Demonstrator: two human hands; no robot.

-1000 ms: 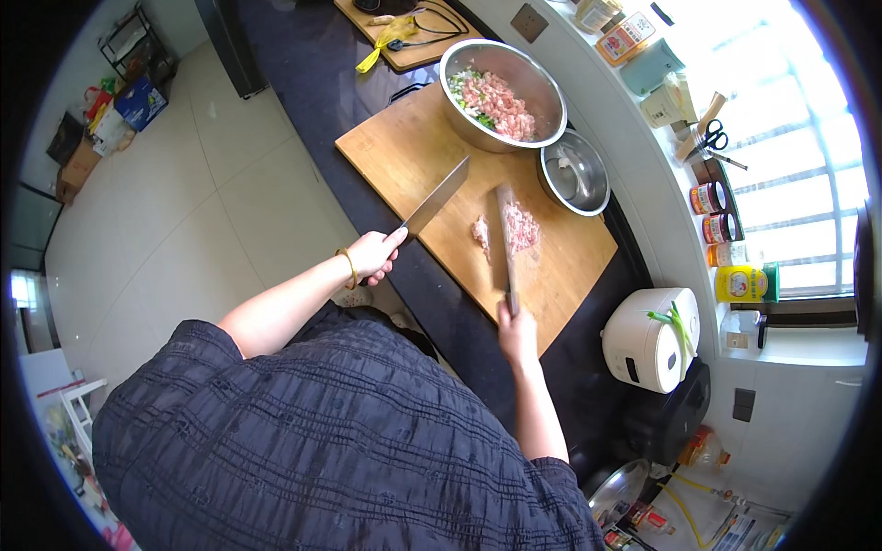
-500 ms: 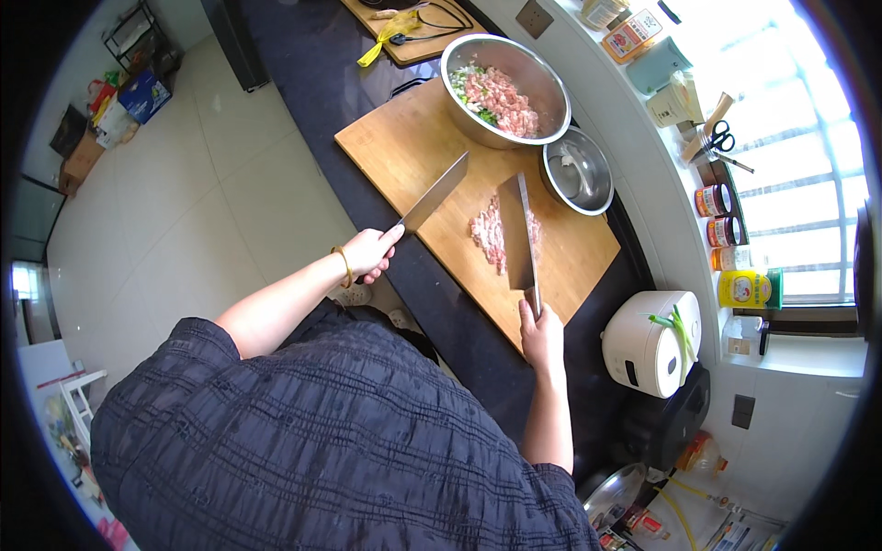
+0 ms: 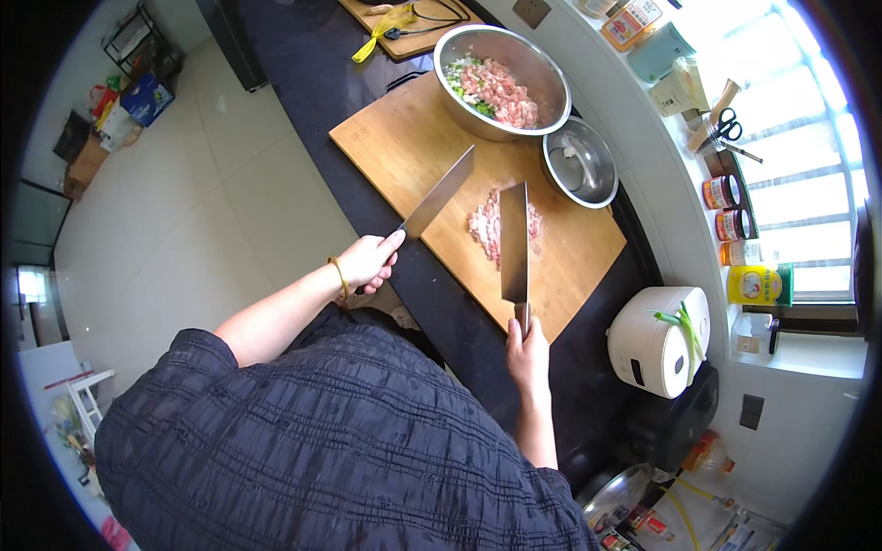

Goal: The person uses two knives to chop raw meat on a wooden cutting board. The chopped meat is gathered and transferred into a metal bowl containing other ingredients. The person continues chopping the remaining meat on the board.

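Observation:
My left hand [image 3: 369,261] is closed round the handle of a cleaver [image 3: 443,195], whose blade slants over the left edge of the wooden cutting board [image 3: 390,138]. A second cleaver [image 3: 514,243] is gripped by my right hand [image 3: 527,354]. Its broad blade covers part of the chopped raw meat [image 3: 485,225] lying on the board. Bits of meat show on both sides of that blade. At the board's far end stands a large steel bowl [image 3: 553,78] with minced meat and chopped green onion in it. Whether either blade touches the board, I cannot tell.
Beside the large bowl sits a smaller steel bowl [image 3: 597,174]. A white rice cooker [image 3: 638,344] with green onion stalks [image 3: 684,332] on its lid stands at the right. Jars [image 3: 721,191] and scissors [image 3: 728,126] line the window ledge. Another board [image 3: 423,41] lies at the far end.
My right hand has shifted slightly left and its cleaver has turned so that more of the blade's flat side shows. The left cleaver has moved a little. The whole view has shifted slightly.

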